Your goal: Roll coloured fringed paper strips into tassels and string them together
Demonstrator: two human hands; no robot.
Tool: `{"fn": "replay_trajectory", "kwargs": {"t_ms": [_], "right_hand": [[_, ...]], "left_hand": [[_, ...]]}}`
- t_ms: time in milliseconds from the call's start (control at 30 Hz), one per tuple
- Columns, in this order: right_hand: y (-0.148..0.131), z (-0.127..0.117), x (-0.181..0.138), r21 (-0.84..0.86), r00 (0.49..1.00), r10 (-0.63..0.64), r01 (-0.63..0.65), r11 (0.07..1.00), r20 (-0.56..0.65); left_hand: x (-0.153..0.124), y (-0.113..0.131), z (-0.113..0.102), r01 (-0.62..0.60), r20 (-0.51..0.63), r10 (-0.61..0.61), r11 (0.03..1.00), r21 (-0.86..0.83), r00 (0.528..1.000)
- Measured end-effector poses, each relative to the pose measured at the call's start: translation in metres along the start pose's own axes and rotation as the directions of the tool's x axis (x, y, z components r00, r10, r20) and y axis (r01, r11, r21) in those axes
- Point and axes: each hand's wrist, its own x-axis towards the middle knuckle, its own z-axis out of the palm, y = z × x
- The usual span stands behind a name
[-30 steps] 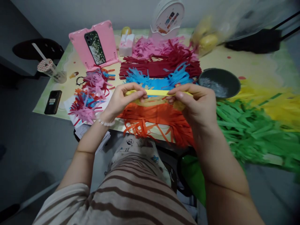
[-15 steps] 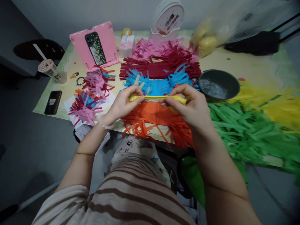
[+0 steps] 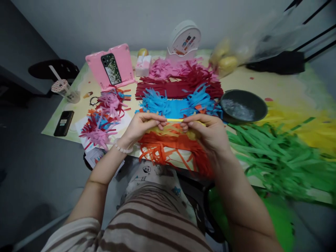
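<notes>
Between my two hands a narrow yellow paper strip (image 3: 174, 120) is stretched level. My left hand (image 3: 143, 127) pinches its left end with thumb and fingers, a beaded bracelet on the wrist. The right end is pinched by my right hand (image 3: 206, 131). Some yellow fringe hangs below the fingers, partly hidden by them. Under the hands lies orange fringed paper (image 3: 175, 140). Just beyond is blue fringed paper (image 3: 177, 107), then dark red fringed paper (image 3: 175, 87) and pink fringed paper (image 3: 168, 68).
At right are a dark bowl (image 3: 244, 105), green fringe (image 3: 278, 157) and yellow fringe (image 3: 296, 122). Finished-looking mixed tassels (image 3: 101, 122), a phone (image 3: 63, 123), a pink stand (image 3: 94, 66) with another phone, and a cup (image 3: 65, 91) stand left. A clear bag of yellow fruit (image 3: 227, 64) lies behind.
The yellow piece is now narrower and tauter between my fingertips, with fringe hanging below. My view has tilted up slightly, so the table sits lower in the picture.
</notes>
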Motion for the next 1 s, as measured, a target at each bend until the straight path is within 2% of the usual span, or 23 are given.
{"fn": "replay_trajectory", "kwargs": {"t_ms": [133,233,333,400,500,567,667,767,833,867,933,1000], "right_hand": [[0.000,0.003,0.001,0.032,0.999,0.038,-0.040,0.999,0.034],[-0.004,0.004,-0.002,-0.045,0.997,-0.043,0.047,0.998,0.069],[-0.012,0.003,-0.005,-0.219,0.977,-0.177,0.199,0.955,0.116],[-0.019,0.002,-0.006,-0.315,0.950,-0.258,0.302,0.900,0.174],[-0.027,0.000,-0.006,-0.397,0.885,-0.368,0.458,0.795,0.284],[-0.031,0.001,-0.006,-0.416,0.829,-0.432,0.553,0.722,0.354],[-0.033,0.004,-0.010,-0.426,0.759,-0.495,0.649,0.630,0.423],[-0.035,0.001,-0.015,-0.461,0.733,-0.477,0.678,0.572,0.486],[-0.039,-0.005,-0.014,-0.497,0.749,-0.393,0.654,0.571,0.534],[-0.042,-0.009,-0.012,-0.520,0.771,-0.336,0.620,0.588,0.541],[-0.048,-0.015,-0.004,-0.569,0.837,-0.211,0.507,0.647,0.506],[-0.050,-0.017,0.008,-0.593,0.882,-0.069,0.369,0.716,0.466]], "left_hand": [[-0.003,-0.006,0.000,0.005,-0.023,-0.007,0.997,-0.073,1.000],[-0.006,-0.007,-0.006,-0.041,0.000,0.041,0.997,-0.065,0.999],[-0.009,0.002,-0.016,-0.093,0.111,0.079,0.988,0.124,0.991],[-0.009,0.013,-0.020,-0.136,0.209,0.076,0.948,0.289,0.975],[-0.007,0.029,-0.017,-0.269,0.258,0.163,0.849,0.455,0.952],[-0.004,0.037,-0.010,-0.313,0.281,0.188,0.800,0.513,0.941],[0.001,0.042,-0.002,-0.236,0.368,0.033,0.818,0.525,0.929],[0.003,0.041,-0.002,-0.171,0.402,-0.077,0.822,0.544,0.913],[0.002,0.039,-0.007,-0.253,0.395,-0.033,0.719,0.647,0.918],[0.001,0.037,-0.009,-0.324,0.399,0.018,0.618,0.716,0.917],[0.000,0.031,-0.013,-0.457,0.441,0.131,0.347,0.819,0.888],[0.000,0.025,-0.015,-0.536,0.510,0.207,0.093,0.839,0.835]]}}
